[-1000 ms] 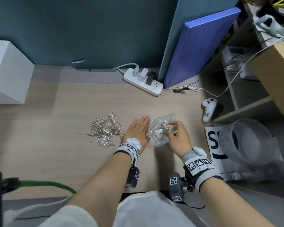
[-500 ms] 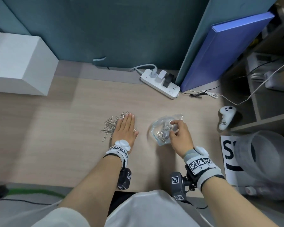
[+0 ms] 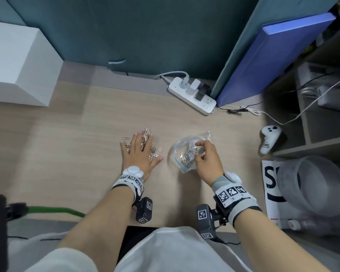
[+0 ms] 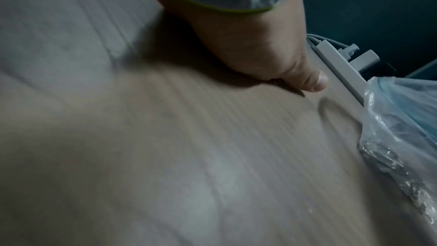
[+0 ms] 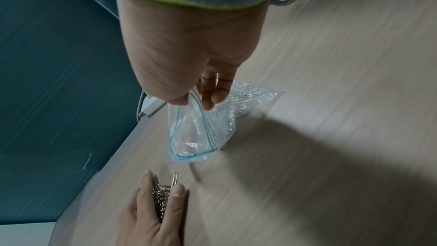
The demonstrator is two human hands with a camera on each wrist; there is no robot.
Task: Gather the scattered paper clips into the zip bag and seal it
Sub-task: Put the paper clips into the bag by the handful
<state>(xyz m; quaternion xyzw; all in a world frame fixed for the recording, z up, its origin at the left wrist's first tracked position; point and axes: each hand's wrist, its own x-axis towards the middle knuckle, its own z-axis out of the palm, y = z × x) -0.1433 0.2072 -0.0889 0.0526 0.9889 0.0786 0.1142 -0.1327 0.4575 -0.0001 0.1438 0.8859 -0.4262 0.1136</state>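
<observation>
Head view, paper clips (image 3: pixel 153 152): small loose pile of thin metal wire on the wooden table (image 3: pixel 71 154), just left of the bag; likely light, stiff and prone to skate and tangle, so better swept or scooped than picked singly.
Left hand (image 3: pixel 138 154): flat on the pile, fingers straight and spread, holding nothing.
Zip bag (image 5: pixel 201 128): thin, clear, floppy, lying on the table with some clips inside; mouth with blue zip line gapes toward the pile; best held at the zip rim.
Right hand (image 5: pixel 189 59): fingers pinch the upper lip of the bag.
Hidden: clips under the palm cannot be counted; left wrist view is blurred, showing only a thumb.
</observation>
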